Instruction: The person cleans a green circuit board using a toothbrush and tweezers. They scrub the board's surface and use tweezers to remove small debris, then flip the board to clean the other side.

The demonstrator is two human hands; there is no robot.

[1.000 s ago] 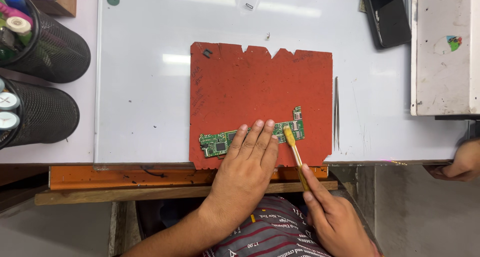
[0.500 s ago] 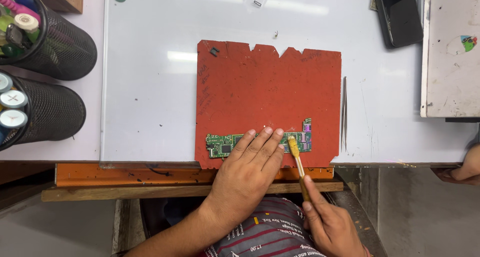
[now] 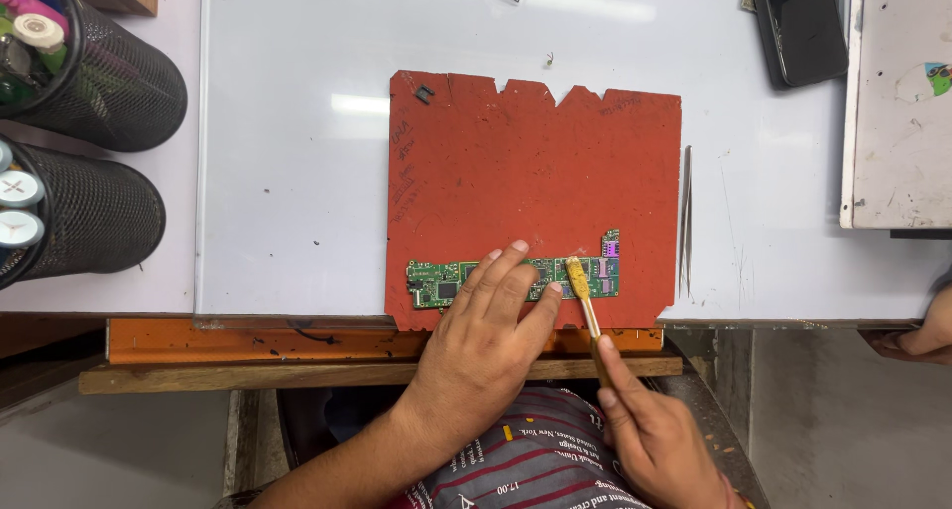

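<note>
Since a moment ago my brush [image 3: 585, 301] has slid left along the circuit board [image 3: 516, 276], its yellowish bristles now resting near the board's right part, just beside my left fingertips. My left hand [image 3: 491, 336] lies flat, fingers spread and pressing the green board down onto the red mat [image 3: 526, 162]. My right hand [image 3: 650, 435] pinches the brush handle, below and right of the board. Beyond my fingers, a dark phone [image 3: 798, 23] lies far right; two black mesh cups [image 3: 94, 142] stand far left. Thin tweezers [image 3: 685, 222] rest just right of the mat.
</note>
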